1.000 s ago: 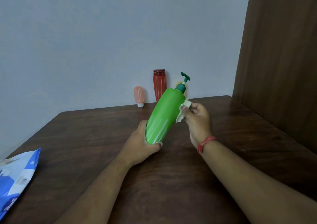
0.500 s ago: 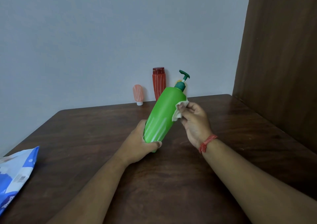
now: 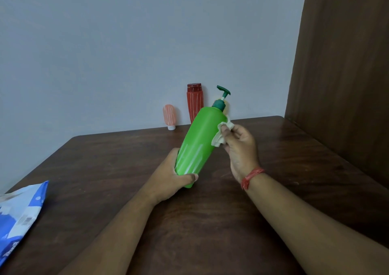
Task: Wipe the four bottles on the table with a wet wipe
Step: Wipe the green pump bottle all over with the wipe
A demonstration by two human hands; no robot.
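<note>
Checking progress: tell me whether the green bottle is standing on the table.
No, the left hand holds the green bottle tilted above the table.

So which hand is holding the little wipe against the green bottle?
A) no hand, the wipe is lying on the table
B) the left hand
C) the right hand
C: the right hand, the one with the red wrist thread, pinches the wipe against the upper side of the green bottle, while the left hand grips the bottle's bottom end.
</note>
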